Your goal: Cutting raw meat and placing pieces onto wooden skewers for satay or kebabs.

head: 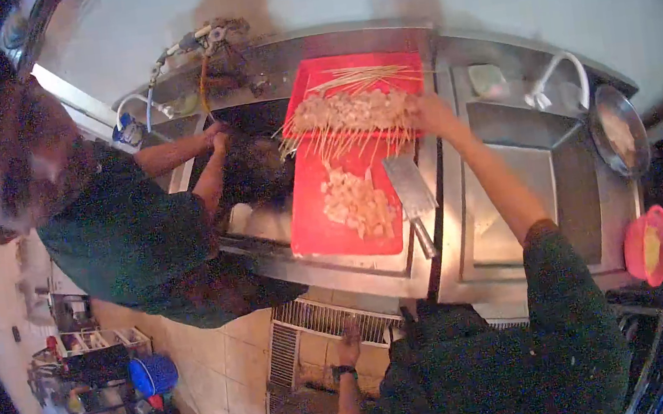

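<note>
My right hand point(435, 115) reaches to the right end of a row of raw meat skewers point(351, 113) on a red cutting board point(308, 222). Its fingertips touch the end skewers; whether they grip one is hidden. Behind the row lie bare bamboo skewers point(362, 76). Diced raw meat point(357, 204) is heaped on the board's near half. A cleaver point(411, 188) rests along the board's right edge, its handle towards me. My left hand point(350, 332), with a dark band on the wrist, hangs low before the counter, blurred and seemingly holding nothing.
At the left a co-worker point(129, 225) stands with both hands point(216, 137) over a dark basin point(250, 155). To the right are a steel sink point(511, 203), a white faucet point(562, 64), a frying pan point(617, 131) and a pink bowl point(637, 247). A floor grate point(336, 321) lies below.
</note>
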### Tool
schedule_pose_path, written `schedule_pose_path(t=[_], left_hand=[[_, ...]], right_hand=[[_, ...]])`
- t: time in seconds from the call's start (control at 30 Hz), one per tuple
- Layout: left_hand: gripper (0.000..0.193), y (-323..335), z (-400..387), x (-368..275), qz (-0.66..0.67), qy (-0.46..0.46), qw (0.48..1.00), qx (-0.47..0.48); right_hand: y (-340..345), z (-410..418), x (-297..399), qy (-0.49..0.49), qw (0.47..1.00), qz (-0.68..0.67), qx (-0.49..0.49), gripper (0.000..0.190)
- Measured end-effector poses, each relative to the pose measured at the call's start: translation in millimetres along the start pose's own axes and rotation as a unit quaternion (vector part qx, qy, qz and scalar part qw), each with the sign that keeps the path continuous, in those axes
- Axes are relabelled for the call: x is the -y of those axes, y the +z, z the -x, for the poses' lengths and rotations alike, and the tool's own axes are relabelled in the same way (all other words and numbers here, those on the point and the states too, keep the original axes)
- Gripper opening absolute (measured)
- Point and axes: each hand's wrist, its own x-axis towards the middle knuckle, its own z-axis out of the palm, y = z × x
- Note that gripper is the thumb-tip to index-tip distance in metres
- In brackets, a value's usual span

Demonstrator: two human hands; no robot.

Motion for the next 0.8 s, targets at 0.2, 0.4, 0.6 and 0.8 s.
schedule_pose_path(t=[0.2, 0.4, 0.6, 0.8], left_hand=[[0.023, 39.0, 52.7, -25.4, 0.412, -0.368, 0.833, -0.021], [0.016, 22.8, 71.0, -46.0, 0.807, -0.461, 0.369, 0.014], [0.029, 29.0, 53.0, -40.8, 0.350, -0.438, 0.826, 0.061], [0.035, 12.6, -4.7, -23.2, 0.002, -0.122, 0.992, 0.027]], right_hand=[[47.9, -80.8, -84.4, 0.065, 0.992, 0.100, 0.032, 0.030], [78.6, -105.9, -118.1, -0.050, 0.967, 0.232, -0.088, 0.023], [83.8, -107.8, -117.0, 0.019, 0.977, 0.196, -0.083, 0.020], [36.0, -111.3, -98.1, 0.050, 0.988, 0.106, -0.102, 0.029]])
